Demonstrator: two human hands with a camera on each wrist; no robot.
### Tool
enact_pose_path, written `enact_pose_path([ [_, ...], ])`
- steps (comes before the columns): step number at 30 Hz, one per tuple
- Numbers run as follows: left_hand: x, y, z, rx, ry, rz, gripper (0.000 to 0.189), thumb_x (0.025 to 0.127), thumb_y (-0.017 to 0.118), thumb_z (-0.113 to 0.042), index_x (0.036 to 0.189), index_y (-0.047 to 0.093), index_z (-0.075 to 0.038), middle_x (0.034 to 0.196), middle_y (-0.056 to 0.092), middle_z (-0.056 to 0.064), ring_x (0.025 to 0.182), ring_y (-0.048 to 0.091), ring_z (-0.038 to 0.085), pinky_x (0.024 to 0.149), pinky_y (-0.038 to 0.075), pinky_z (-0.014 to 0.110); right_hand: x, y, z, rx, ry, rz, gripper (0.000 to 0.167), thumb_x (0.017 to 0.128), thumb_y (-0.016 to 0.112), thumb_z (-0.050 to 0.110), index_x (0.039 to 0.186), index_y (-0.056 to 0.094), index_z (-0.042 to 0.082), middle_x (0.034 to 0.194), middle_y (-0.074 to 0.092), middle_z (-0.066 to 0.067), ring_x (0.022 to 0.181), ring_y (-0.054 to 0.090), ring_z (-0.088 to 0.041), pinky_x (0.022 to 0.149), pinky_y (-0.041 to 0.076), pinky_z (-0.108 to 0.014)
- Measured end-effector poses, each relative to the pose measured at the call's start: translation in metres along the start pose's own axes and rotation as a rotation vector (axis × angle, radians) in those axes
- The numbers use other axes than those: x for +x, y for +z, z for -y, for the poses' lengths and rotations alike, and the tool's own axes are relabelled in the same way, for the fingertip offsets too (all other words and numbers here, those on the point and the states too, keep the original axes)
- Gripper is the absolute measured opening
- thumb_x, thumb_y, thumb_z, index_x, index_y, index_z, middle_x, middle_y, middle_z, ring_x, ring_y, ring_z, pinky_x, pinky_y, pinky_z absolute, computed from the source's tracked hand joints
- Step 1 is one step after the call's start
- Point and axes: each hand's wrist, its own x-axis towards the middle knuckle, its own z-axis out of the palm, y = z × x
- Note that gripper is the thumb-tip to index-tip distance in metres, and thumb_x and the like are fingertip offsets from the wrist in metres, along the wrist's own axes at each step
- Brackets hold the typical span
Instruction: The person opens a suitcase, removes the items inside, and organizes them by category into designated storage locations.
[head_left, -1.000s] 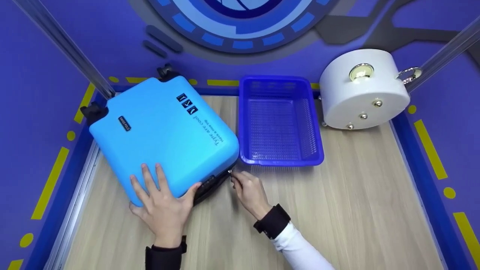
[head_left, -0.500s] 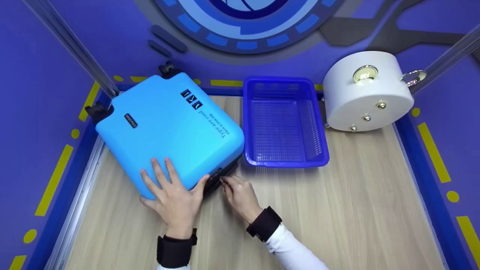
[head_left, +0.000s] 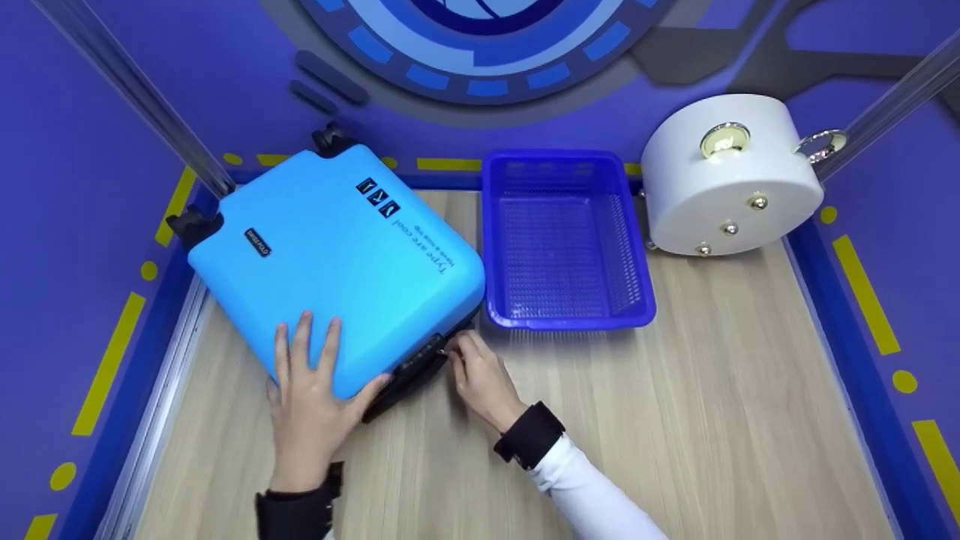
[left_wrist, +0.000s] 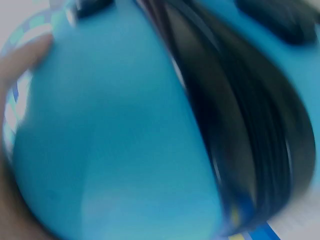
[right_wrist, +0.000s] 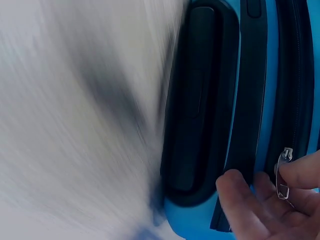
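A light blue suitcase (head_left: 337, 247) lies flat at the left, its wheels towards the back wall. My left hand (head_left: 309, 412) rests on its near corner, fingers spread and straight over the shell, thumb at the front edge. My right hand (head_left: 484, 379) is at the suitcase's black-zippered front side, close to the dark lock panel (head_left: 421, 358). In the right wrist view its thumb and finger pinch a metal zipper pull (right_wrist: 285, 156), beside a black carry handle (right_wrist: 252, 95). The left wrist view is blurred and shows the blue shell (left_wrist: 120, 135) and dark zipper band (left_wrist: 240, 110).
A blue plastic basket (head_left: 568, 324) stands right beside the suitcase's right corner. Farther right is a white drum-shaped case (head_left: 731, 180) with gold studs and a ring handle. Blue printed walls (head_left: 420, 120) enclose the wooden floor (head_left: 720, 390) on the back and sides.
My right hand has moved with the zipper pull from near the suitcase's right corner along the front side towards the lock panel. My left hand has shifted left, its thumb sliding along the edge.
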Motion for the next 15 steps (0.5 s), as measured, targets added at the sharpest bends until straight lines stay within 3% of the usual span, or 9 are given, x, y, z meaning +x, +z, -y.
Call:
enact_pose_path([
  [3, 0.000, -0.004, 0.018, -0.111, 0.068, 0.006, 0.102, 0.070, 0.091, -0.053, 0.156, 0.050, -0.015, 0.166, 0.032, 0.018, 0.155, 0.018, 0.048, 0.102, 0.036, 0.079, 0.001, 0.001, -0.002, -0.006, -0.012, 0.004, 0.007, 0.099, 0.062, -0.003, 0.101, 0.063, 0.004, 0.101, 0.064, -0.007, 0.088, 0.067, -0.020, 0.077, 0.059, -0.028],
  [6, -0.001, -0.003, 0.027, -0.174, 0.101, -0.017, 0.102, 0.068, 0.093, -0.049, 0.154, 0.052, -0.016, 0.166, 0.035, 0.016, 0.155, 0.020, 0.047, 0.112, 0.029, 0.074, 0.002, 0.001, -0.003, -0.015, -0.016, 0.009, 0.006, 0.100, 0.060, -0.002, 0.101, 0.062, 0.004, 0.101, 0.063, -0.007, 0.089, 0.066, -0.020, 0.079, 0.058, -0.028],
  [15, 0.003, 0.012, 0.020, -0.152, 0.078, -0.126, 0.096, 0.067, 0.092, -0.049, 0.150, 0.057, -0.015, 0.163, 0.041, 0.015, 0.151, 0.028, 0.048, 0.105, 0.037, 0.075, 0.015, 0.001, -0.009, -0.069, -0.017, -0.039, 0.005, 0.101, 0.061, 0.001, 0.099, 0.062, 0.004, 0.096, 0.063, -0.007, 0.084, 0.067, -0.021, 0.074, 0.059, -0.032],
])
